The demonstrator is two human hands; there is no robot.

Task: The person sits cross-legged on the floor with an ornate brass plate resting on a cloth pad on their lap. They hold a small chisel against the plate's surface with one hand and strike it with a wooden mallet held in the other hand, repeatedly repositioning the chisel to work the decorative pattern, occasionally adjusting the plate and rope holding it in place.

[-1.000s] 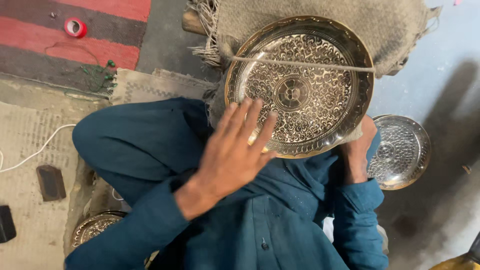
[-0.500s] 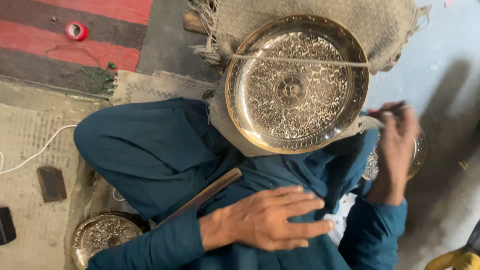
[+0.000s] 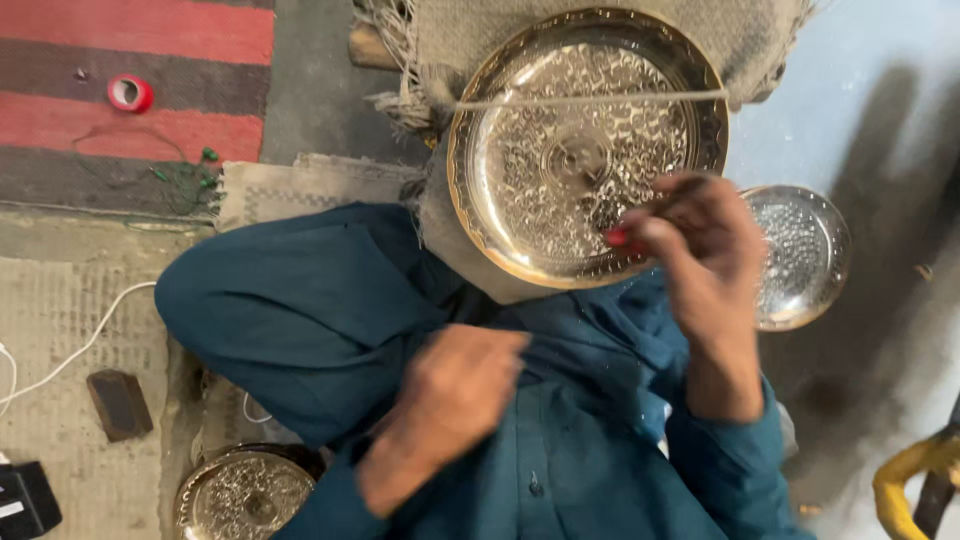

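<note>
Head view | right hand (image 3: 690,240) pinching thin dark tool, over tray (image 3: 585,150) rim | tray propped on lap, stick across top | left hand (image 3: 455,395) blurred, loosely curled, empty | risk: unsteadied tray slips, tool skids.

A large round brass tray (image 3: 585,150), engraved all over with dense floral patterning around a small central medallion, is being propped face-up against coarse sacking in front of blue-clothed knees. A thin pale rod or cord (image 3: 590,99) is being laid straight across its upper part, from rim to rim. A small dark tool with a red tip (image 3: 622,232) is being pinched in the fingers of the right hand (image 3: 700,250) and is being held over the tray's lower right rim; its exact form is being blurred by motion.
</note>
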